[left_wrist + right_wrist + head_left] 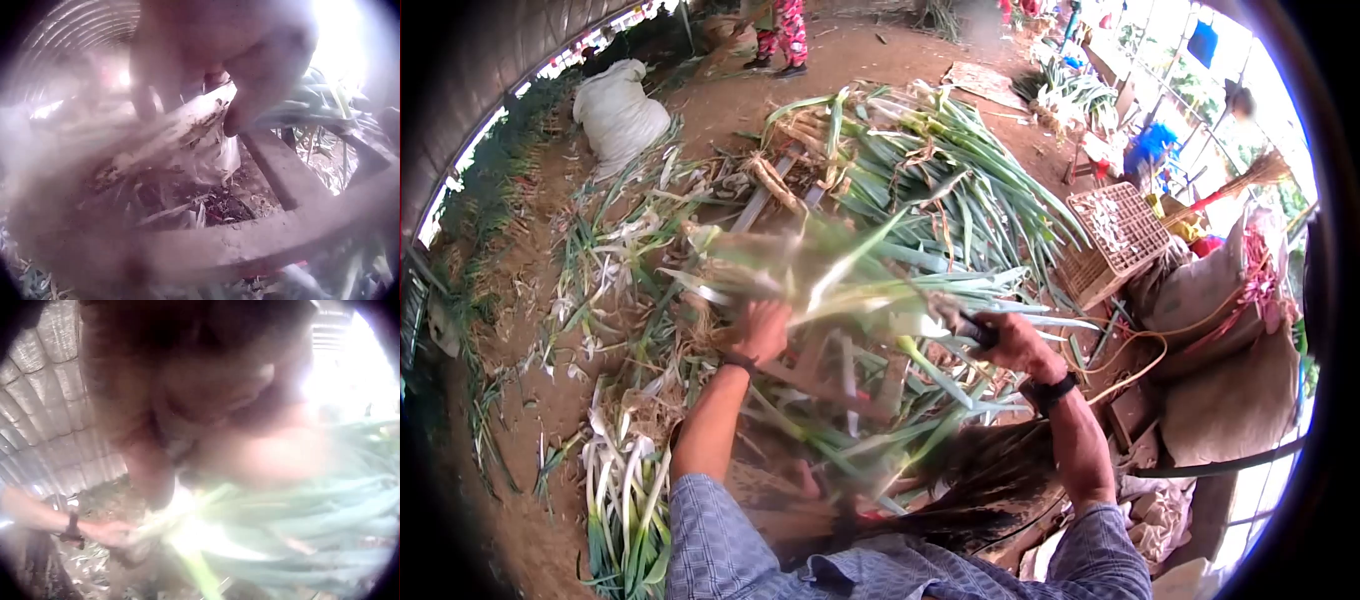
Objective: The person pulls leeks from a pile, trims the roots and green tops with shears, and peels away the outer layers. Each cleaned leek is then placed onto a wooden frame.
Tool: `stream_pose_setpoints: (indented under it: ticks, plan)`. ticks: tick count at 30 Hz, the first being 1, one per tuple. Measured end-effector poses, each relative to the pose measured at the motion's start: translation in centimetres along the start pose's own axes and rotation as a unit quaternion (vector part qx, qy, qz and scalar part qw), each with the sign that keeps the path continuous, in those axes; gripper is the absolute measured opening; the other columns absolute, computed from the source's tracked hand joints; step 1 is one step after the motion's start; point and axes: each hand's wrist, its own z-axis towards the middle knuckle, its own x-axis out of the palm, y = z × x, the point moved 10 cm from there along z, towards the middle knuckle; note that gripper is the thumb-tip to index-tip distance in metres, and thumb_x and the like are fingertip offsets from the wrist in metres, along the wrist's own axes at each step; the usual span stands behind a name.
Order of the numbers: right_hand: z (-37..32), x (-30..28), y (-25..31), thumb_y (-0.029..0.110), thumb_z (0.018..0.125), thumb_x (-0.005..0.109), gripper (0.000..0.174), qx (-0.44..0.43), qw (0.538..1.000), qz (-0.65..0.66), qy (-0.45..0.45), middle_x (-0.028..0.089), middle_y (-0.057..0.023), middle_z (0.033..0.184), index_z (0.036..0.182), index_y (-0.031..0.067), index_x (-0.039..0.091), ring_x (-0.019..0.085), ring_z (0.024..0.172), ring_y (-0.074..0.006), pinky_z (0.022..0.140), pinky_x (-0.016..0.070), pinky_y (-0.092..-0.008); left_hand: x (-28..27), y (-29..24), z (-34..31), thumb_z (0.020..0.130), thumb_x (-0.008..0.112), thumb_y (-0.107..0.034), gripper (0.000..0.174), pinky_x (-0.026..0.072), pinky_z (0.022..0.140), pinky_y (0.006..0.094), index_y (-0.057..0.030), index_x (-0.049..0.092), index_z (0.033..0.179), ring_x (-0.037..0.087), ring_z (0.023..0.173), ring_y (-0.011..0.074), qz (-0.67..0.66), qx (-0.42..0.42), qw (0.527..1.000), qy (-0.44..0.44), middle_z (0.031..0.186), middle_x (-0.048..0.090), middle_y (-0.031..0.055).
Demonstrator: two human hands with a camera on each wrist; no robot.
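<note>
My left hand (762,332) grips the pale root end of a leek (850,298), whose leaves run off to the right. In the left wrist view my fingers and thumb (231,119) pinch its white, soil-stained stalk (194,115). My right hand (1018,347) is curled round the black handle (977,331) of a tool, likely a knife, at the leaves. Its front end is blurred against the leek. The right wrist view is smeared, with my right hand (219,431) close above the bright leaves (212,537).
A large heap of leeks (960,190) lies ahead over a wooden frame (281,169). More leeks (628,490) lie at the lower left. A plastic crate (1115,235) and sacks (1235,380) stand at right, a white sack (618,115) at far left. Another person's legs (782,35) show behind.
</note>
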Motion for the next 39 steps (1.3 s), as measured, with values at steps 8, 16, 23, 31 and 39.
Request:
stream_pose_setpoints:
  ticks: [8, 16, 23, 31, 39]
  plan:
    - [-1.4, 1.3, -0.5, 0.023, 0.068, 0.083, 0.053, -0.033, 0.992, 0.05, 0.11, 0.07, -0.0131, 0.085, 0.114, 0.0035, 0.067, 0.066, 0.078, -0.021, 0.073, 0.0521, -0.0347, -0.8, -2.4, 0.7, 0.076, 0.07, -0.015, 0.031, 0.04, 0.092, 0.0467, -0.0053, 0.063, 0.104, 0.057, 0.102, 0.034, -0.128, -0.068, 0.987, 0.064, 0.106, 0.066, 0.0151]
    - [-1.6, 0.7, -3.3, 0.022, 0.067, 0.086, 0.061, 0.05, 0.991, 0.04, 0.121, 0.073, -0.0088, 0.096, 0.121, 0.0016, 0.065, 0.063, 0.086, -0.0124, 0.079, 0.0515, -0.0306, -3.4, -9.2, 0.8, 0.075, 0.065, -0.002, 0.029, 0.0417, 0.091, 0.0434, -0.0029, 0.061, 0.103, 0.056, 0.099, 0.0315, -0.124, 0.107, 0.983, -0.077, 0.099, 0.062, 0.0125]
    - [-2.1, 2.6, -2.6, 0.026, 0.067, 0.083, 0.055, 0.061, 0.97, -0.034, 0.233, 0.072, -0.012, 0.092, 0.115, 0.0032, 0.068, 0.065, 0.082, -0.0195, 0.076, 0.05, -0.0357, -2.7, -10.9, -0.2, 0.077, 0.064, -0.003, 0.031, 0.0365, 0.103, 0.0529, -0.0073, 0.061, 0.107, 0.051, 0.113, 0.0322, -0.037, 0.225, 0.967, -0.118, 0.109, 0.057, 0.0119]
    - [-1.1, 4.3, -3.8, 0.028, 0.065, 0.082, 0.058, 0.083, 0.968, -0.063, 0.228, 0.071, -0.0158, 0.094, 0.117, 0.006, 0.067, 0.067, 0.084, -0.0279, 0.077, 0.0514, -0.0399, 0.0, -7.3, -1.1, 0.085, 0.066, -0.013, 0.011, 0.0489, 0.075, 0.0415, -0.0056, 0.063, 0.092, 0.063, 0.09, 0.0238, -0.14, -0.053, 0.987, -0.062, 0.09, 0.064, 0.01]
    - [0.5, 6.9, 0.3, 0.034, 0.066, 0.079, 0.055, -0.038, 0.964, -0.173, 0.199, 0.071, -0.0172, 0.092, 0.114, 0.008, 0.069, 0.069, 0.085, -0.0341, 0.075, 0.0523, -0.0435, 14.0, -8.0, -5.1, 0.098, 0.057, -0.023, 0.021, 0.0578, 0.059, 0.0313, -0.0067, 0.057, 0.112, 0.069, 0.078, 0.0187, -0.738, -0.346, 0.579, -0.028, 0.098, 0.067, 0.0076]
